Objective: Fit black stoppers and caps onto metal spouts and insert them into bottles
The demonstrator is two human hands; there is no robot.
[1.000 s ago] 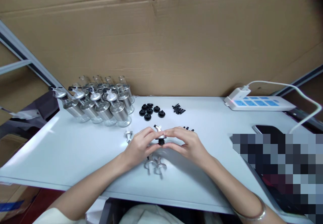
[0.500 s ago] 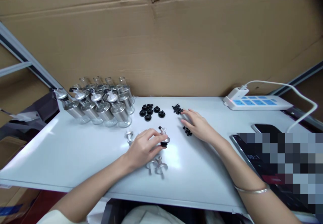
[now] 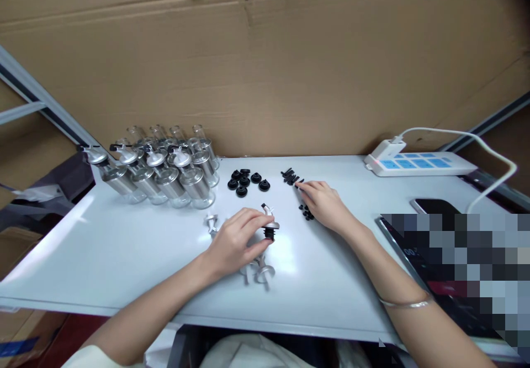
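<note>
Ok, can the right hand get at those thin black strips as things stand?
Probably yes: the right hand has its fingers at the edge of the thin black strips, and nothing visible blocks the way.

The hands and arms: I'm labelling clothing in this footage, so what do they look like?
The left hand and right hand wear no gloves. A thin, shiny, silvery bracelet circles the right forearm. A pale off-white sleeve shows on the left arm; none shows on the right.
</note>
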